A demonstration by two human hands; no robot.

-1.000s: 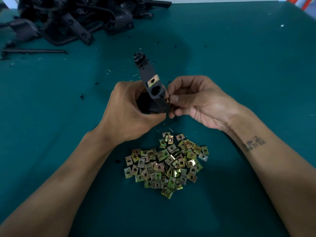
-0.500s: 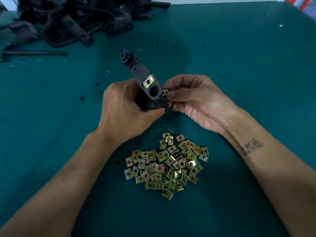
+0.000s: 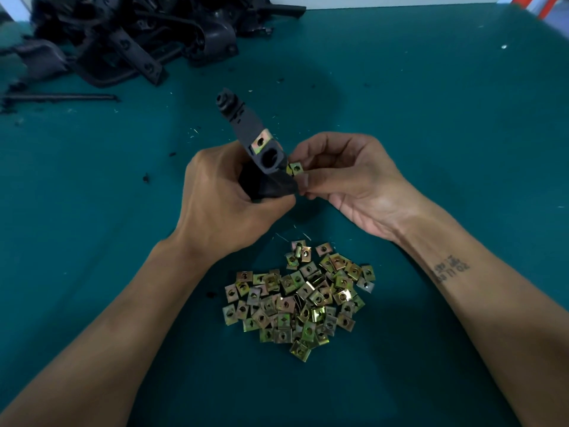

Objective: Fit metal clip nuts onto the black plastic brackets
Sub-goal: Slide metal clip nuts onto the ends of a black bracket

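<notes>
Left hand [image 3: 221,204] clenched round lower end of matte black plastic bracket [image 3: 246,131], frame centre; long axis runs up-left, round boss at top. Fitted clip nut [image 3: 261,142], shiny, square, holed, on bracket. Right hand [image 3: 348,180] pinches loose clip nut [image 3: 296,168] at bracket's right edge. Brassy nut heap [image 3: 300,300] lower centre on teal table [image 3: 431,118]. Black bracket pile [image 3: 129,35] upper left.

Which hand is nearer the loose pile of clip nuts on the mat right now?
Left, by a little. The left hand grips the black bracket just above the pile of clip nuts; the right hand, pinching one clip nut, sits above and right.
</notes>
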